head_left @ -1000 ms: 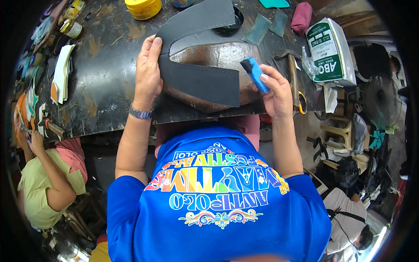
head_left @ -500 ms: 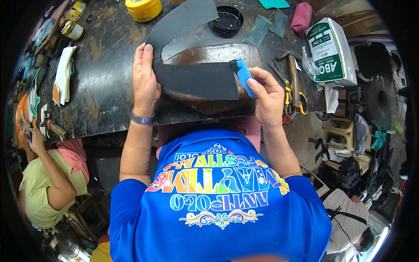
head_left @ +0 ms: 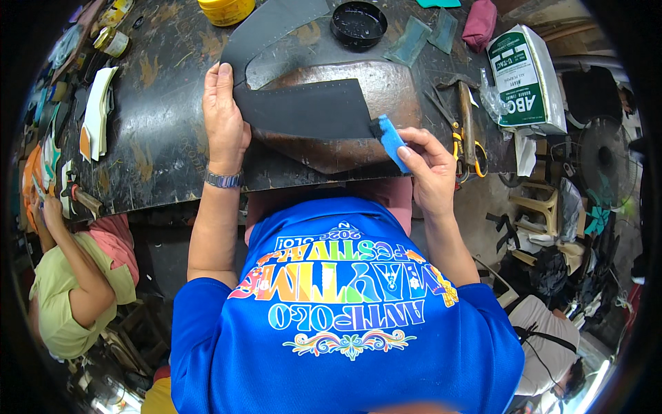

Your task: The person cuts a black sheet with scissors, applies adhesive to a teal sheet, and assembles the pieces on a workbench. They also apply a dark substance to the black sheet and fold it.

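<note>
My left hand (head_left: pixel 226 127) grips a curved, U-shaped black leather piece (head_left: pixel 310 110) at its bend, thumb on top. One arm of the piece reaches right, over a worn brown block (head_left: pixel 396 96) on the dark table; the other runs up toward the back. Small marks dot its edges. Between thumb and fingers, my right hand (head_left: pixel 431 169) pinches a blue sponge (head_left: pixel 393 146) with a blackened end. That dark end is at the lower right corner of the leather; whether it touches cannot be made out.
Behind the leather stands a round black dish (head_left: pixel 358 26), near a yellow tub (head_left: pixel 226 10). Scissors (head_left: pixel 456 141) and a hammer (head_left: pixel 467 124) lie right, beside a white-and-green package (head_left: pixel 525 83). White cut pieces (head_left: pixel 101 114) rest left. A co-worker in a light-green shirt (head_left: pixel 76 297) sits at left.
The leather has shifted left and slightly up with my left hand. My right hand has lowered the sponge from the upper right edge to the lower right corner.
</note>
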Motion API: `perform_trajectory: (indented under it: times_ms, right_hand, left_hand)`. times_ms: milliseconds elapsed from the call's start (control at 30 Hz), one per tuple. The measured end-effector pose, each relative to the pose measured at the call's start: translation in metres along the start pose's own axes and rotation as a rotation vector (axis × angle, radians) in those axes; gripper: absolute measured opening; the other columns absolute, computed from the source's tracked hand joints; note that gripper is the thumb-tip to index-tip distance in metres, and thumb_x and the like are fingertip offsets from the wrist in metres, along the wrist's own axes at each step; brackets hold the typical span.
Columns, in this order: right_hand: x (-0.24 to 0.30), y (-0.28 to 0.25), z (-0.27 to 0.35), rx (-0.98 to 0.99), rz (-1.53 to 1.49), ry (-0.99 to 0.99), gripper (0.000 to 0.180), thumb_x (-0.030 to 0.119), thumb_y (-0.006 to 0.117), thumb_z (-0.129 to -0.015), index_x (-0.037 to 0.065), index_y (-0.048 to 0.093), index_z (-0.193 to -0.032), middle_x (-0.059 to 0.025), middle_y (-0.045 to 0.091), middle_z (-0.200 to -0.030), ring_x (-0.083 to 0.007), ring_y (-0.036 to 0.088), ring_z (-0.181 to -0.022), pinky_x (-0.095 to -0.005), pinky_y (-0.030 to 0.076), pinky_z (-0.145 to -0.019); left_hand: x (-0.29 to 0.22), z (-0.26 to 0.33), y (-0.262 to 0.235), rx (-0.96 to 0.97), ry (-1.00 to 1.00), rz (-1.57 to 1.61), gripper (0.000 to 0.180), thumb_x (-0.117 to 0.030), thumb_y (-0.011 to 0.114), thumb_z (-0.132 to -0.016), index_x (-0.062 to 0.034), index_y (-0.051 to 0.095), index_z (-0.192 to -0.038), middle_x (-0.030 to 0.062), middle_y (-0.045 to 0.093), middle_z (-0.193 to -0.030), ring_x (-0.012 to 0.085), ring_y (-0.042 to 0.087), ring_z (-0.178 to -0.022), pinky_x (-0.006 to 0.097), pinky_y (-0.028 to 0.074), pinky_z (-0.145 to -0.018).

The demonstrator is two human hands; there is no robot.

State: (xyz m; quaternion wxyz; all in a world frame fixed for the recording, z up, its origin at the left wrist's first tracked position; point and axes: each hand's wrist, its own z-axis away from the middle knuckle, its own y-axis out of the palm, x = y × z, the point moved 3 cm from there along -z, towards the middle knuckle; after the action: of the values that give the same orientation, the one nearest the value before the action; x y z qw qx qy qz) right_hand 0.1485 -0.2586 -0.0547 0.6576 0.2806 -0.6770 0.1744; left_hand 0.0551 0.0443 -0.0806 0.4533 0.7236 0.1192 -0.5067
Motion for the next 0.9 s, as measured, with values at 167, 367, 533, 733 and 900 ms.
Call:
perform_trajectory:
  times_ms: [167, 367, 533, 733, 900]
  right_hand:
    - [-0.003, -0.012, 0.009, -0.041, 0.021, 0.039, 0.021, 0.001, 0.068, -0.088, -0.003, 0.068, -0.109, -0.0053, 0.064, -0.102, -0.0122, 0.06, -0.096, -0.0257, 0.045, -0.088]
    - [-0.007, -0.027, -0.002, -0.175, -0.304, 0.037, 0.027, 0.003, 0.066, -0.09, -0.002, 0.064, -0.117, -0.0073, 0.067, -0.105, -0.0141, 0.064, -0.086, -0.0279, 0.052, -0.077]
    - [-0.015, -0.026, -0.014, -0.238, -0.401, 0.073, 0.027, 0.005, 0.065, -0.092, -0.001, 0.063, -0.118, -0.0073, 0.068, -0.102, -0.0145, 0.064, -0.083, -0.0296, 0.053, -0.076]
    - [-0.025, -0.015, -0.042, -0.185, -0.456, 0.055, 0.028, 0.006, 0.065, -0.092, 0.0, 0.062, -0.119, -0.0068, 0.068, -0.103, -0.0134, 0.064, -0.083, -0.0291, 0.053, -0.076]
    - [-0.037, -0.008, -0.068, -0.254, -0.422, -0.024, 0.031, 0.006, 0.063, -0.094, -0.001, 0.059, -0.124, -0.005, 0.065, -0.105, -0.0126, 0.062, -0.083, -0.0274, 0.052, -0.076]
  left_hand:
    - [-0.013, 0.003, 0.008, -0.02, 0.085, -0.109, 0.021, -0.021, 0.051, -0.105, -0.0044, 0.056, -0.116, 0.0034, 0.064, -0.105, 0.0092, 0.059, -0.095, 0.024, 0.05, -0.085]
    - [-0.053, 0.024, 0.027, 0.086, 0.455, -0.455, 0.022, -0.018, 0.049, -0.106, -0.0013, 0.055, -0.119, 0.0032, 0.062, -0.109, 0.0084, 0.056, -0.1, 0.024, 0.044, -0.093]
    - [-0.063, 0.034, 0.03, 0.126, 0.499, -0.52, 0.023, -0.018, 0.049, -0.106, -0.0016, 0.055, -0.12, 0.0031, 0.063, -0.108, 0.0086, 0.056, -0.1, 0.024, 0.045, -0.092]
    - [-0.075, 0.019, 0.022, 0.117, 0.259, -0.284, 0.024, -0.019, 0.047, -0.106, -0.0021, 0.055, -0.121, 0.0028, 0.062, -0.11, 0.0079, 0.057, -0.099, 0.024, 0.046, -0.092]
    - [-0.095, 0.004, 0.025, 0.136, -0.069, -0.125, 0.027, -0.02, 0.049, -0.105, -0.004, 0.052, -0.126, 0.005, 0.064, -0.112, 0.0108, 0.064, -0.097, 0.025, 0.054, -0.083]
